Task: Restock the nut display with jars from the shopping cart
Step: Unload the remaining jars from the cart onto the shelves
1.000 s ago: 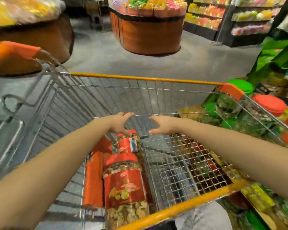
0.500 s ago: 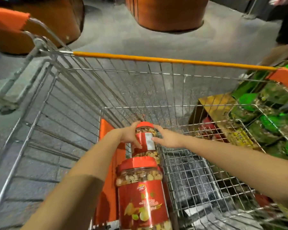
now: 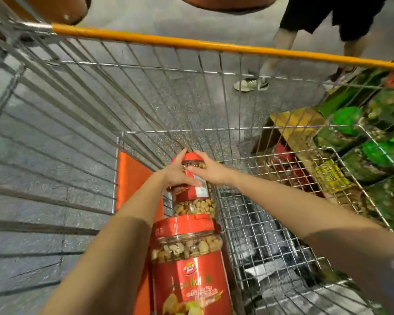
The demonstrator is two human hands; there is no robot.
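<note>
**Both hands gripping the far jar in the cart**

At the centre of the frame, the left hand (image 3: pixel 177 173) and the right hand (image 3: pixel 212 170) are curling around the upper part of a red-lidded nut jar (image 3: pixel 194 206), one on each side. It is sitting in the shopping cart (image 3: pixel 146 39) by the left wall. A second jar (image 3: pixel 189 269) is sitting just beside it at lower centre. Green-lidded jars (image 3: pixel 346 117) are showing at the right edge.

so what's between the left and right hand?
The far nut jar: left hand and right hand hold it from either side, near its red lid. Head view.
</note>
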